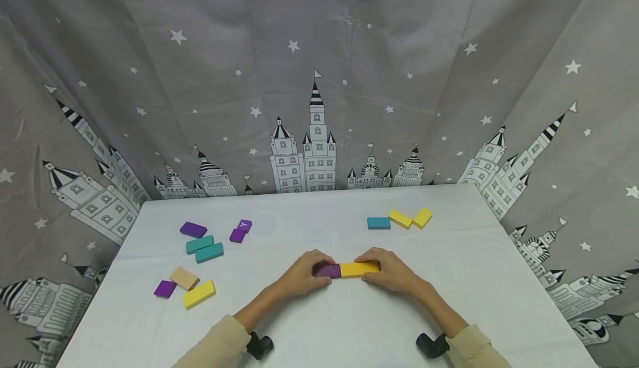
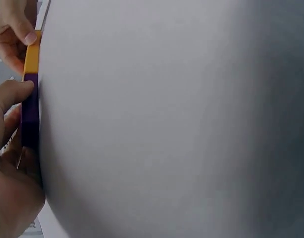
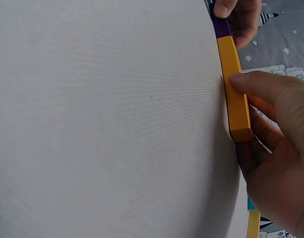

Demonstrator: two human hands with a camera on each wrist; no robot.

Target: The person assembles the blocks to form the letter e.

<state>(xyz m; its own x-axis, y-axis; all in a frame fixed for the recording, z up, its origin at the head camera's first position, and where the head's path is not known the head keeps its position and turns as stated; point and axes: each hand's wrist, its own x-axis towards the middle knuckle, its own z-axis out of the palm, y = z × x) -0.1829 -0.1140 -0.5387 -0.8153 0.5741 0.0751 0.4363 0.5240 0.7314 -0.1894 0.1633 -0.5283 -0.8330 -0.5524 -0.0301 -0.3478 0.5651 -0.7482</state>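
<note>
At the middle of the white table, a purple block (image 1: 328, 271) and a yellow block (image 1: 353, 270) lie end to end in a row, their short ends meeting. My left hand (image 1: 303, 275) grips the purple block at its left end, thumb on the near side and fingers behind. The right hand (image 1: 391, 270) holds the yellow block by its right part in the same manner. In the right wrist view the thumb presses the long side of the yellow block (image 3: 236, 109). From the left wrist, the purple block (image 2: 30, 109) shows between thumb and fingers.
To the left lie several loose blocks: teal (image 1: 209, 253), purple (image 1: 192, 230), tan (image 1: 184, 278) and yellow (image 1: 199, 295). Near the back right sit a teal block (image 1: 379, 223) and two yellow blocks (image 1: 400, 219). A grey castle-print curtain (image 1: 399, 35) hangs behind the table (image 1: 349, 329).
</note>
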